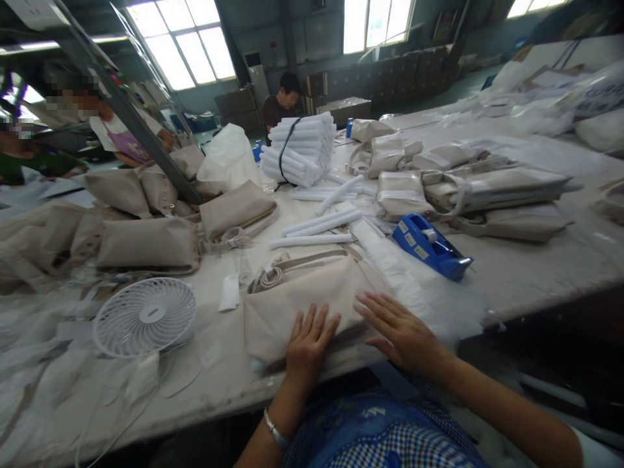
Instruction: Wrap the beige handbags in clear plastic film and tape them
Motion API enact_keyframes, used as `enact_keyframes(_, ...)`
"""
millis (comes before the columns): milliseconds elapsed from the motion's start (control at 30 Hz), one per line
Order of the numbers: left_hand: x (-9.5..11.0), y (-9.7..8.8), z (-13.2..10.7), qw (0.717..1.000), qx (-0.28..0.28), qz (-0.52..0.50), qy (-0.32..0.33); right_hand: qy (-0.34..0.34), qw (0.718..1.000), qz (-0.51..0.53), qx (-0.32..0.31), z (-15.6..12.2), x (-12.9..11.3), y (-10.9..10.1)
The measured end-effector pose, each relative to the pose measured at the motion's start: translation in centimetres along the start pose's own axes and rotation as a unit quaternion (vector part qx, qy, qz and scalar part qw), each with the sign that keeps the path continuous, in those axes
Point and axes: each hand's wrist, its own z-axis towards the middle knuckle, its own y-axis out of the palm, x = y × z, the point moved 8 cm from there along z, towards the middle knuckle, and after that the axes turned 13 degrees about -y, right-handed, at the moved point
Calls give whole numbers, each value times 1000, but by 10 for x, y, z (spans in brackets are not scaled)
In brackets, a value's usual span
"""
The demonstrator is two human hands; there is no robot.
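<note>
A beige fabric bag (302, 292) with a rolled strap lies flat at the near edge of the white worktable (526, 273). My left hand (308, 348) rests flat on the bag's near edge, fingers stretched out. My right hand (397, 328) lies open beside it, fingers spread over the bag's right corner and a clear plastic sleeve (390, 260). Neither hand holds anything.
A small white fan (145, 316) lies at the near left. A blue tape dispenser (431, 246) sits right of the bag. White paper rolls (302, 153) are bundled further back, with loose ones nearby. Stacks of beige bags lie left and right. Other people work at the far left and back.
</note>
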Motion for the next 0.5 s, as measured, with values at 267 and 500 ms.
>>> enact_keyframes(267,23,7,-1,999,-16,22,-25,-37,997,-28,-60,-20,24,56)
enact_keyframes(500,33,18,-5,999,38,20,-33,-66,983,-158,69,63,25,-19)
